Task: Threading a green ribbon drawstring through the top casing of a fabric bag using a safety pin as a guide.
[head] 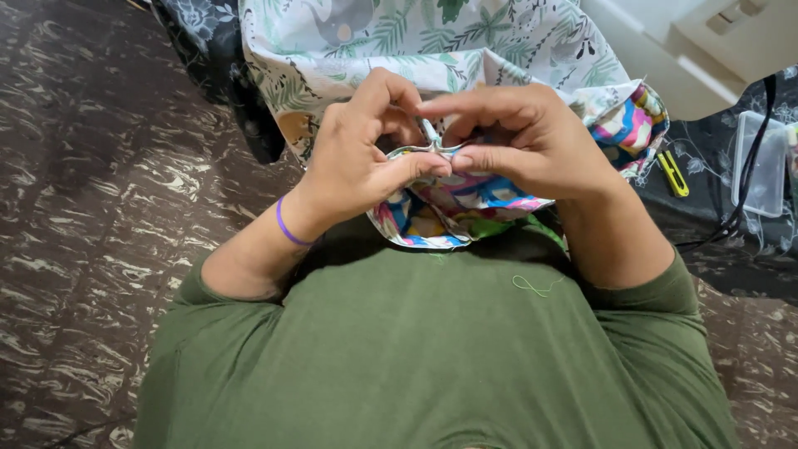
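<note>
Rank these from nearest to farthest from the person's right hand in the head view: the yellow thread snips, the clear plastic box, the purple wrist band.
From the right hand:
1. Yellow thread snips, just to its right on dark cloth.
2. Clear plastic box, farther right, and the purple wrist band, on the left wrist: too close to call.

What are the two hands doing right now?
Left hand: closed, pinching the colourful fabric.
Right hand: closed, pinching the same fabric edge.

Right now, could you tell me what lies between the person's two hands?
In the head view, a folded edge of colourful printed fabric is pinched between the left hand and right hand.
</note>
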